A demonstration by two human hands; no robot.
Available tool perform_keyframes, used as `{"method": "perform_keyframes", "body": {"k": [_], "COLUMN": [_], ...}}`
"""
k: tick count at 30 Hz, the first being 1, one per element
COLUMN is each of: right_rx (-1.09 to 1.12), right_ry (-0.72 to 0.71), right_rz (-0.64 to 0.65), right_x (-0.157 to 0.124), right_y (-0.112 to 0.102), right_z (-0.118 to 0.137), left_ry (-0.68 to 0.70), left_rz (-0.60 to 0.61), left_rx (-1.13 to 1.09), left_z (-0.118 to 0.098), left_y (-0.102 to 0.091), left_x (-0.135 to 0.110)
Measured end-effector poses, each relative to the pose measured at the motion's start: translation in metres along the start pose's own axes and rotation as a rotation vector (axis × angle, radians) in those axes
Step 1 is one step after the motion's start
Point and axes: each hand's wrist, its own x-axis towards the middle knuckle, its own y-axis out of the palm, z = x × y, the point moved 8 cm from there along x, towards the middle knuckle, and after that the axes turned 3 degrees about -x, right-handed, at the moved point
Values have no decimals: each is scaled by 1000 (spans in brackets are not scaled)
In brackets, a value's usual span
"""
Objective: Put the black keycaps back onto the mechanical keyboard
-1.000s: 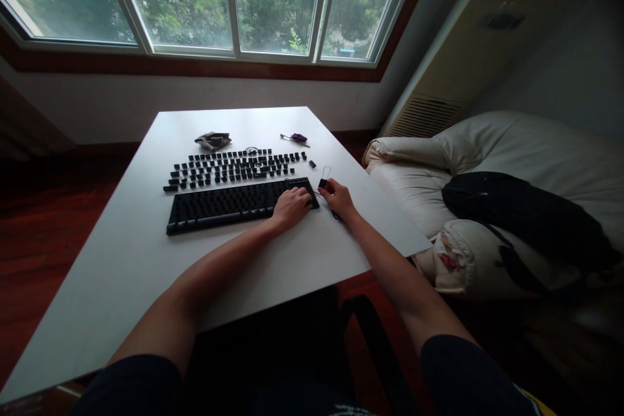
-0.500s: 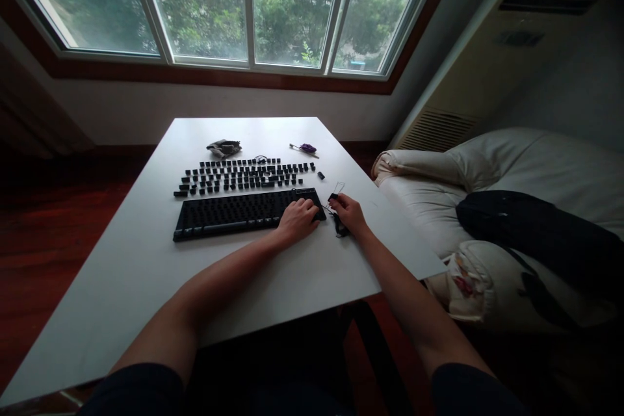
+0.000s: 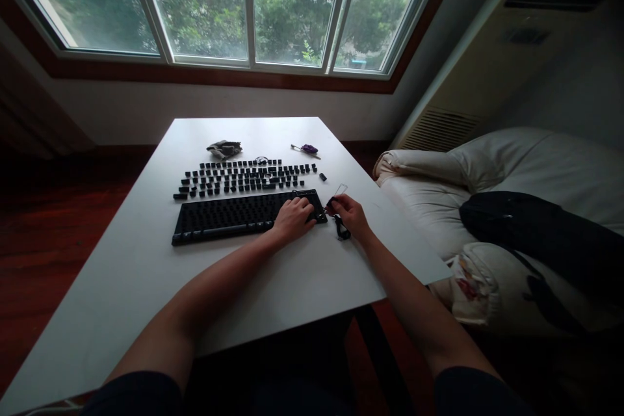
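My left hand (image 3: 293, 216) lies over the right part of a black keyboard (image 3: 221, 218), fingers spread on its top. Most of that keyboard's top looks stripped of keycaps, though small detail is too dark to tell. Beside the right end, my right hand (image 3: 349, 213) is closed in a pinch on a wire keycap puller (image 3: 342, 188), whose thin loop sticks out beyond the fingers. The puller's other end is by the keyboard's right edge; whether it touches a key cannot be told. A bundled black cable (image 3: 342, 230) lies just below my right hand.
Loose black keycaps (image 3: 234, 177) lie in rows behind the keyboard, with one keycap (image 3: 322, 177) apart at the right. Farther back are a crumpled grey cloth (image 3: 224, 149) and a purple item (image 3: 309, 149) beside a thin brush-like stick. A white sofa (image 3: 419, 175) stands right of the white table (image 3: 146, 299).
My right hand has shifted slightly, bringing the puller down and left to the keyboard's right edge. My left hand has slid a little left on the keyboard.
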Motion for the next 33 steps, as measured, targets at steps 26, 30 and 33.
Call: {"method": "perform_keyframes", "body": {"k": [26, 30, 33], "right_rx": [-10, -34, -68], "right_ry": [-12, -33, -72], "right_rz": [204, 178, 54], "right_x": [17, 17, 16], "right_y": [18, 15, 6], "right_z": [-2, 0, 9], "left_ry": [1, -3, 0], "left_rz": [23, 23, 23], "left_rx": [-91, -80, -75], "left_z": [3, 3, 3], "left_y": [-6, -5, -5], "left_x": [0, 1, 0]}}
